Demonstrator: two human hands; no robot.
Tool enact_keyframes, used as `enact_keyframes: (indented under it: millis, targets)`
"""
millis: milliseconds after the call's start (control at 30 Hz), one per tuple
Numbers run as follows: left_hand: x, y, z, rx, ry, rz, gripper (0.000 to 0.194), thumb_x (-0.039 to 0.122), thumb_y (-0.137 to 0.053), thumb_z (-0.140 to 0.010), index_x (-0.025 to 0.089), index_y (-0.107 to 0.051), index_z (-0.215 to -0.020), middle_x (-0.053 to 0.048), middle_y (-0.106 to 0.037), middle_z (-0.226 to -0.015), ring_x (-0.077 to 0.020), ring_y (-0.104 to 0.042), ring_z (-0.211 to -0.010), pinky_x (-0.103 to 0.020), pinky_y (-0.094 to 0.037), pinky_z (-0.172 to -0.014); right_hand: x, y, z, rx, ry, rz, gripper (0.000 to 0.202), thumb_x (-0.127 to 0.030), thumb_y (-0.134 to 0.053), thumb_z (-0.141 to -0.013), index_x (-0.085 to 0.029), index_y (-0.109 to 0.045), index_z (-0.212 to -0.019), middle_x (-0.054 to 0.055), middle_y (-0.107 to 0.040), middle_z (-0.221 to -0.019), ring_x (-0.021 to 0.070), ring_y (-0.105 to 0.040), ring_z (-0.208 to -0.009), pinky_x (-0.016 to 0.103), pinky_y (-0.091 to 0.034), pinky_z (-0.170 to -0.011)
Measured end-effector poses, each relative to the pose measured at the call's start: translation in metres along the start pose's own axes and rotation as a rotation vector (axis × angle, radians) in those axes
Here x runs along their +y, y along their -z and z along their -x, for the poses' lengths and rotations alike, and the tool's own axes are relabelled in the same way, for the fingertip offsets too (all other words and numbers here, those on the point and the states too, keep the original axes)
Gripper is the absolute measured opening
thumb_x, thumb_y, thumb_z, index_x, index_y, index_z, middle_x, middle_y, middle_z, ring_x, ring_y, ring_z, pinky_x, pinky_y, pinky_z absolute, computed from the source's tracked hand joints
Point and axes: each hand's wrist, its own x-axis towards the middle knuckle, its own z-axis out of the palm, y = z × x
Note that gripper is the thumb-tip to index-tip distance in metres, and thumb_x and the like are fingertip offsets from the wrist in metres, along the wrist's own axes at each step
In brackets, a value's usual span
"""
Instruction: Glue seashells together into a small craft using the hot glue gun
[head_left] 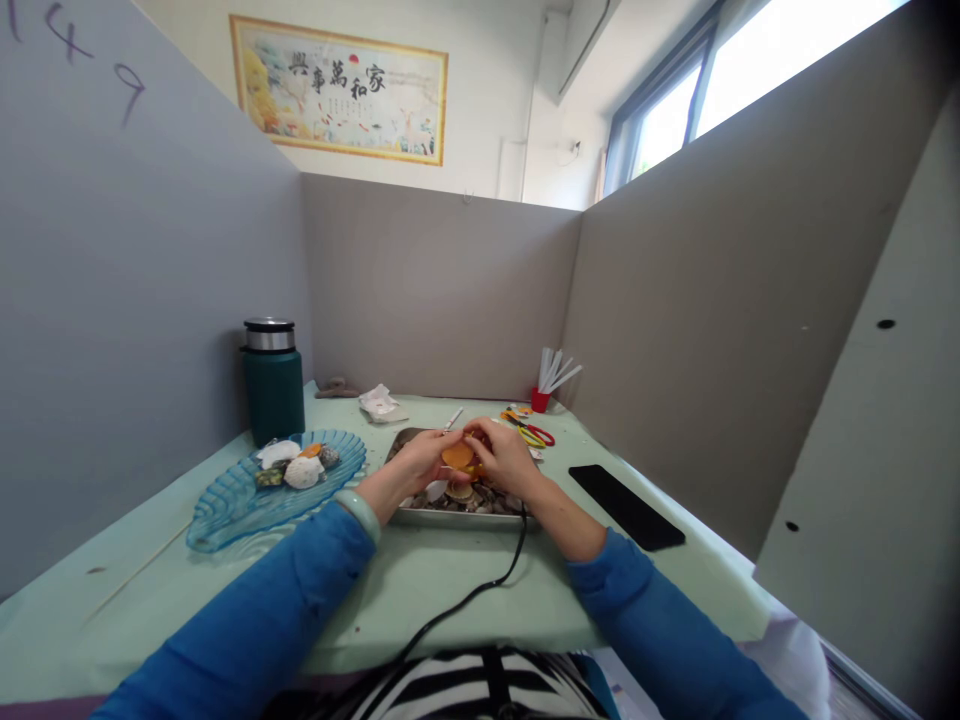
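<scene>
My left hand [421,462] and my right hand [504,458] meet over a metal tray [465,519] with shells and pebbles in it. Between their fingers is a flat, rounded orange shell [457,456], its face turned toward me. The fingers of both hands are closed around its edges. Something yellow shows just below the right fingers, but its kind is hidden. A black cord [480,590] runs from my lap up to the tray near my right wrist; its far end is out of sight. A brown fan-shaped shell [459,491] lies in the tray under the hands.
On the left stand a blue plate [225,513] with shells and stones and a green bottle [274,392]. At the right lie a black phone-like slab [627,507] and scissors [536,434]. A red cup [540,400] holds several white sticks. Grey partitions [442,290] enclose the table.
</scene>
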Motion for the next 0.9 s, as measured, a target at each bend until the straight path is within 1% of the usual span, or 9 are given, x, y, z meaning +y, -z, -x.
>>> enact_keyframes:
  millis: [100,233,333,533,733,900]
  targets:
    - [0.0022,-0.0025,0.0013,-0.018,0.008,0.048,0.021,0.023,-0.057,-0.080,0.006,-0.057,-0.092,-0.015,-0.061,-0.090,-0.0186,-0.063,-0.070,-0.032,-0.056,-0.055,0.0003,-0.0005,-0.0002,0.004,0.009,-0.002,0.015,-0.024,-0.049,-0.085,-0.020,-0.058,-0.096,0.001,-0.063,-0.080,0.0136,-0.056,-0.072,0.023,-0.038,-0.068]
    - [0.0013,-0.0030,0.0000,-0.017,0.014,0.053,0.020,0.021,-0.056,-0.081,0.006,-0.057,-0.093,-0.014,-0.062,-0.089,-0.0183,-0.064,-0.069,-0.032,-0.056,-0.056,-0.0001,0.0002,-0.0005,0.008,0.032,0.007,0.012,-0.023,-0.050,-0.084,-0.020,-0.058,-0.093,0.002,-0.063,-0.083,0.0135,-0.055,-0.074,0.023,-0.038,-0.068]
    - [-0.0012,-0.0017,-0.0020,0.016,-0.004,0.007,0.021,0.025,-0.058,-0.080,0.006,-0.057,-0.090,-0.014,-0.062,-0.087,-0.0188,-0.064,-0.070,-0.032,-0.055,-0.055,-0.0002,0.0004,-0.0005,0.004,0.037,0.021,0.011,-0.022,-0.052,-0.083,-0.019,-0.058,-0.091,0.002,-0.063,-0.082,0.0134,-0.055,-0.074,0.023,-0.037,-0.067]
    - [-0.0019,-0.0037,-0.0016,0.117,-0.020,-0.169,0.028,0.035,-0.061,-0.077,0.009,-0.057,-0.084,-0.011,-0.062,-0.082,-0.0192,-0.063,-0.068,-0.031,-0.054,-0.054,0.0011,-0.0006,-0.0004,-0.022,0.040,0.018,0.008,-0.021,-0.053,-0.082,-0.018,-0.058,-0.088,0.002,-0.062,-0.077,0.0133,-0.054,-0.068,0.023,-0.037,-0.064]
    - [0.0006,-0.0072,0.0005,0.146,-0.023,-0.223,0.027,0.036,-0.060,-0.076,0.010,-0.056,-0.081,-0.009,-0.061,-0.078,-0.0185,-0.063,-0.067,-0.029,-0.054,-0.053,0.0008,-0.0002,-0.0008,-0.032,0.044,0.012,0.007,-0.020,-0.054,-0.081,-0.019,-0.058,-0.088,0.001,-0.063,-0.075,0.0134,-0.055,-0.068,0.024,-0.037,-0.064]
    - [0.0007,-0.0072,-0.0007,0.181,-0.035,-0.236,0.025,0.035,-0.058,-0.077,0.011,-0.056,-0.084,-0.009,-0.062,-0.078,-0.0192,-0.063,-0.066,-0.029,-0.054,-0.053,0.0011,-0.0012,-0.0007,-0.026,0.007,0.021,0.010,-0.022,-0.054,-0.082,-0.019,-0.057,-0.090,0.001,-0.064,-0.075,0.0134,-0.056,-0.067,0.023,-0.038,-0.063]
